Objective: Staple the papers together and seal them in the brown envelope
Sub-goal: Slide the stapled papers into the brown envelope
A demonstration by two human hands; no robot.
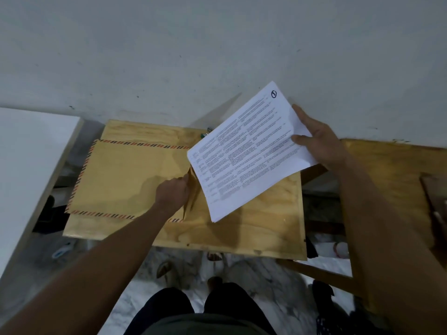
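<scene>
A brown envelope [125, 177] with a red-and-black striped border lies flat on a small wooden table [254, 228]. My left hand [173, 193] grips the envelope's open right end, holding its flap up. My right hand [319, 143] holds a stack of white printed papers [246, 155] by its far right edge, tilted above the table. The papers' lower left corner hovers just beside the envelope's mouth. A small green and silver thing [205, 133], perhaps the stapler, peeks out from behind the papers at the table's back edge.
A white tabletop [26, 170] stands at the left. A second wooden surface [391, 180] lies at the right, with a dark flat object [435, 197] on it. A pale wall rises behind the table. Below are a marble floor, my legs and some sandals [214, 257].
</scene>
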